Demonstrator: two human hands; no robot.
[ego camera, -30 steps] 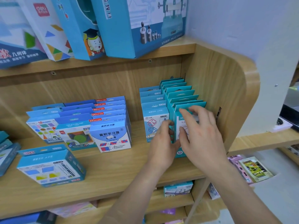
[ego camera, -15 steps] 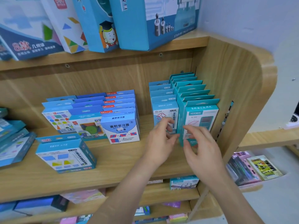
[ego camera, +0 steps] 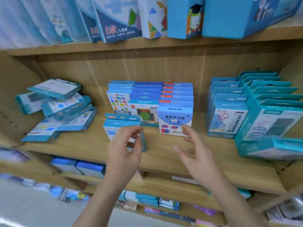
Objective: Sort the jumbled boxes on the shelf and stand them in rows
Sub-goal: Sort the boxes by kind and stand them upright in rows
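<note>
A loose blue box point(ego camera: 121, 124) lies on the wooden shelf point(ego camera: 164, 154), in front of the middle rows. My left hand point(ego camera: 126, 151) hovers over its right part with fingers loosely curled; whether it touches the box is too blurred to tell. My right hand point(ego camera: 195, 153) is spread and holds nothing, just in front of the white-and-blue front box point(ego camera: 175, 118) of the middle rows point(ego camera: 147, 95). Two teal rows point(ego camera: 246, 102) stand at the right. A jumbled pile of blue boxes point(ego camera: 57, 105) lies at the left.
A teal box point(ego camera: 270, 148) lies flat at the right in front of the teal rows. Large blue and white boxes point(ego camera: 164, 17) lean on the shelf above. The lower shelves point(ego camera: 155, 202) hold more packs. Bare shelf board shows between the rows and the pile.
Both hands have left the teal rows at the right and moved left to the middle of the shelf. The view has swung left, bringing the jumbled pile into sight.
</note>
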